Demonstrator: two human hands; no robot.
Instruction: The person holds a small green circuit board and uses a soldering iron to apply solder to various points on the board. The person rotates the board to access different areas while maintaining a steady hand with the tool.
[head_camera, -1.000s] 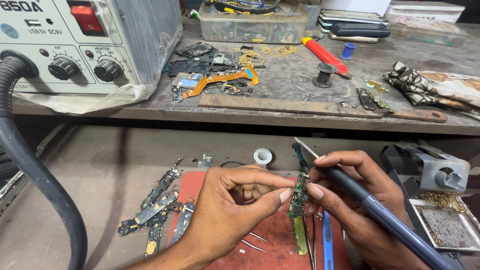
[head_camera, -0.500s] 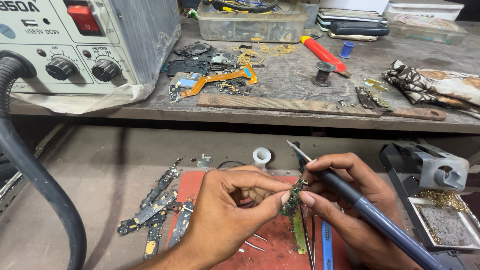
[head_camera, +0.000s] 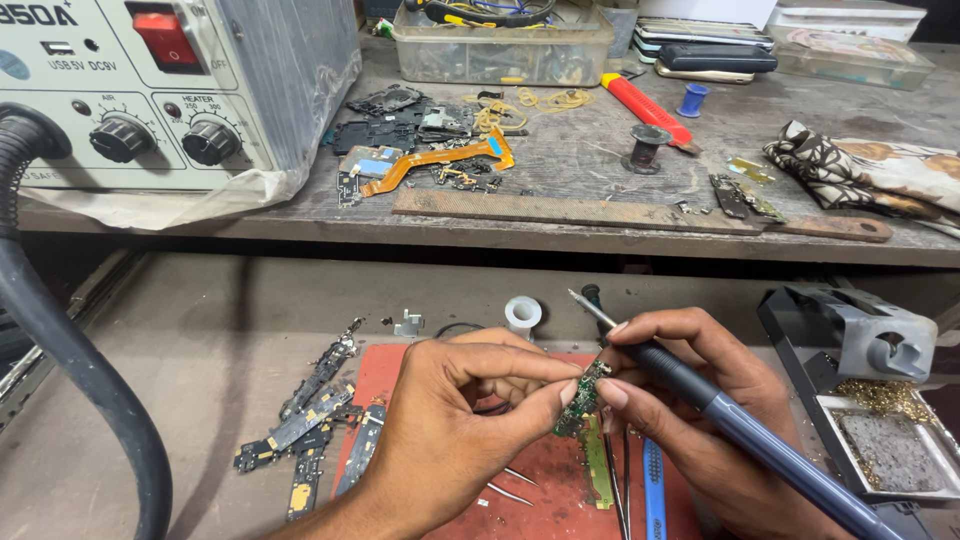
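Head view is showing a grey hot-air station (head_camera: 150, 90) with red switch and two black knobs sitting back left, clear plastic box (head_camera: 500, 45) behind. Left hand (head_camera: 450, 440) is pinching a small green circuit board (head_camera: 580, 395) over the red mat (head_camera: 540, 480); right hand (head_camera: 690, 410) is gripping a soldering iron (head_camera: 740, 430). Board is looking light, stiff, fragile; holding by edges seems best.

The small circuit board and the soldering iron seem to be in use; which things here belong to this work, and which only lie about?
In use:
- small green circuit board, pinched by left hand
- soldering iron, in right hand
- red mat beneath

Lying about:
- loose board strips
- long flat file
- orange flex cable
- patterned cloth
- clear plastic box
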